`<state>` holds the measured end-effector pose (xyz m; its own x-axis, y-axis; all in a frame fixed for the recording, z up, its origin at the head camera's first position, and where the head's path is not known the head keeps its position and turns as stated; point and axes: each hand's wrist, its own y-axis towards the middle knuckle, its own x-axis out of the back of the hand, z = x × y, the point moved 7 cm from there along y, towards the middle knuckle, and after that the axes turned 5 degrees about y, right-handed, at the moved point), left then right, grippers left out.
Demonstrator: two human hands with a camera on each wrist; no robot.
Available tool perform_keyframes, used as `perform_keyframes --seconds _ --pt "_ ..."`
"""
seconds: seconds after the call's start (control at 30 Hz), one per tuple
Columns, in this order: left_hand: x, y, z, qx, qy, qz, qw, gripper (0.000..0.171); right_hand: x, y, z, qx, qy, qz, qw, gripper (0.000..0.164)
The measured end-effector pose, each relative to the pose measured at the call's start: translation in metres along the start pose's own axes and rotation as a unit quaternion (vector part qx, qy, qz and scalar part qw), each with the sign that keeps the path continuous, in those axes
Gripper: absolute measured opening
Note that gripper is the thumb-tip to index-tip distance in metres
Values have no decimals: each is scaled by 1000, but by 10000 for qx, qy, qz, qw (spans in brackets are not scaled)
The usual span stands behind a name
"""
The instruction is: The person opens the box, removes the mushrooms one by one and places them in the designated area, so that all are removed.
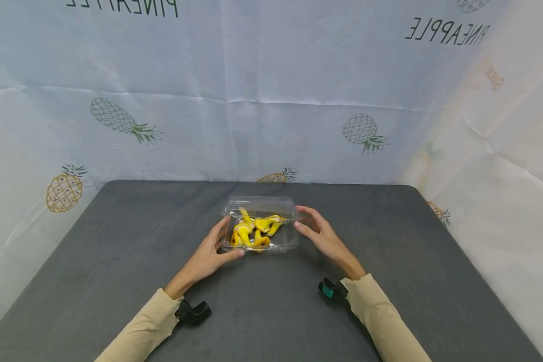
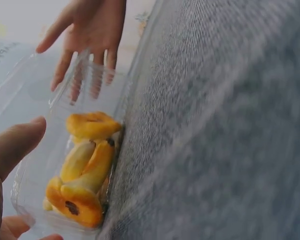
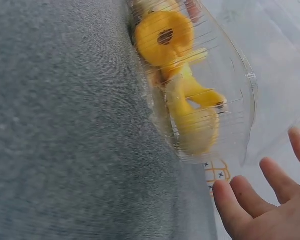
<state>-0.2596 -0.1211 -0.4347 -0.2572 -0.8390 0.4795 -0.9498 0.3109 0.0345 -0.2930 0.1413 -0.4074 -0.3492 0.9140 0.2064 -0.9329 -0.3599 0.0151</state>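
A clear plastic clamshell box sits on the grey table in the head view. Inside lie several yellow, trumpet-shaped pieces that look like chanterelle mushrooms, some with dark centres. The left hand is at the box's left end, its fingers along the side and its thumb near the front corner; firm contact is unclear. At the right end the right hand has its fingers spread and nothing in its grasp. In the right wrist view, a small gap separates these fingertips from the box wall.
The dark grey table spreads around the box on all sides. Behind it hangs a white cloth printed with pineapples. A black band is on the left wrist, and another black band is on the right.
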Motion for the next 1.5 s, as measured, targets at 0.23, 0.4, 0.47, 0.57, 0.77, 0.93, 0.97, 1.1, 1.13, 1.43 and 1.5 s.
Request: perform_keyframes --seconds 0.23,0.4,0.47,0.57,0.77,0.93,0.97,1.1,1.13,1.43,1.5 --pt "-5 2 -2 -85 -1 -134 9999 97 4 10 7 29 -230 -165 9996 57" --pt "-7 4 -3 -104 27 -176 9998 98 7 15 12 66 -361 -196 9991 54" --pt "-8 5 -3 -85 24 -185 9998 99 9 17 13 70 -391 -213 9990 55" --pt "-8 6 -2 -51 -21 -187 9998 98 10 21 14 64 -414 -252 9988 57" --pt "-9 7 0 -42 -175 -149 9997 96 10 27 15 195 -398 -225 9988 60" --pt "-8 6 0 3 -237 -117 9997 94 9 32 12 104 -375 -174 9991 64" --pt "-8 6 0 13 -229 -113 9997 94 8 33 11 65 -410 -166 9990 66" --pt "-8 5 0 35 -190 -118 9997 94 6 38 5 -57 -577 -48 9983 71" --pt "-7 5 0 38 -171 -125 9998 94 5 39 3 -85 -598 -4 9982 72" --pt "-9 4 -1 48 -245 -150 9996 96 1 44 -10 -505 -849 258 9948 67" --pt "-9 5 -1 54 -241 -145 9996 96 0 43 -12 -574 -902 280 9939 65"
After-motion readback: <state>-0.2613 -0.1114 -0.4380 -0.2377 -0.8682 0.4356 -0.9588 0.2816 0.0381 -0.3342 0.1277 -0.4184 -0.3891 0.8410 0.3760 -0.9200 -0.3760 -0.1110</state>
